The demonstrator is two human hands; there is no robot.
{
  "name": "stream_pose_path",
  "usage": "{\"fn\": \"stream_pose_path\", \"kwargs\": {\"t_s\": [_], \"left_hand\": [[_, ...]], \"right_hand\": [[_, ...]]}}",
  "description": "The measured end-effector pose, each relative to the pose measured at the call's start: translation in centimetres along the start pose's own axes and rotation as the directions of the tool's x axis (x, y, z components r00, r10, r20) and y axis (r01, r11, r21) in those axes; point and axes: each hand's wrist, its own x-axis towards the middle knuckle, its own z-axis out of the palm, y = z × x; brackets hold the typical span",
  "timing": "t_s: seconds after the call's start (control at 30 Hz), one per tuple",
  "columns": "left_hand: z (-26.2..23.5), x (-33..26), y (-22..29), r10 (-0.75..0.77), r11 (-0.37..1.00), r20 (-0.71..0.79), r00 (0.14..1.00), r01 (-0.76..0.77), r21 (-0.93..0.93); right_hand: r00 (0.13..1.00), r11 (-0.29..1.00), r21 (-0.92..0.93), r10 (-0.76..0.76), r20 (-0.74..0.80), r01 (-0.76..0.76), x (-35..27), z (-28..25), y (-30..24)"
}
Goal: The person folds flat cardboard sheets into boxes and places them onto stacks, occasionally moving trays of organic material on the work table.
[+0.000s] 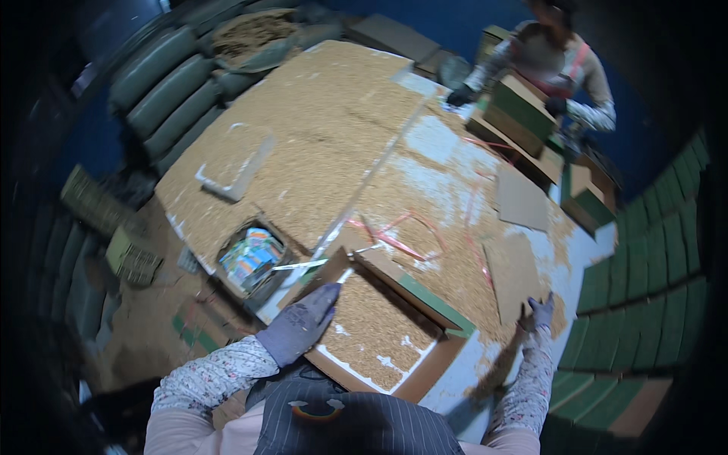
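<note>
A cardboard box (422, 280) with brown and green sides stands open-topped in front of me. Tan, shaving-like loose material (371, 326) lies in it, edged with bits of white. My left hand (302, 324), in a grey-purple glove, grips the box's left side; its thumb is hidden. To the right, my right hand (541, 312), gloved alike, reaches forward with its fingers apart. It is beside the near right edge of a flat cardboard sheet (509, 274) and appears to hold nothing.
Loose tan material covers much of the white table (436, 140). Pink strapping (406, 235) lies beyond the box. A bin of colourful packets (252, 258) stands left. Another person (561, 68) handles a green-brown box (519, 114) at far right. Green cartons (644, 273) are stacked along the right.
</note>
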Motion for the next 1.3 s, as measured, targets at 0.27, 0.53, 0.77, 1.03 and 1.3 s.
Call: {"fn": "stream_pose_path", "kwargs": {"t_s": [0.27, 0.53, 0.77, 1.03, 1.3], "left_hand": [[-4.7, -3.9, -6.9, -0.443, 0.884, -0.547, 0.711, 0.446, -0.136], [-2.1, -4.2, -16.7, -0.549, 0.734, -0.260, 0.795, 0.607, 0.304], [-0.8, -5.4, -19.6, -0.405, 0.828, -0.300, 0.864, 0.486, 0.280], [-5.2, -4.5, -17.5, -0.252, 0.954, -0.616, 0.746, 0.299, -0.029], [-5.1, 0.7, -3.1, 0.401, 0.904, -0.110, 0.909, -0.373, 0.210]], "right_hand": [[0.996, 0.798, -0.600, -0.010, 0.088, 0.062, 3.2, 0.8, 1.5], [0.953, 0.919, -0.273, -0.237, 0.191, 0.283, -5.2, 0.8, -10.9], [0.934, 0.885, -0.312, -0.356, 0.030, 0.347, -21.4, 3.3, -21.1], [0.916, 0.923, -0.214, -0.360, -0.177, 0.321, -30.0, -0.2, -20.6], [0.567, 0.531, -0.356, -0.823, -0.004, 0.769, -37.4, 8.6, -25.5]]}}
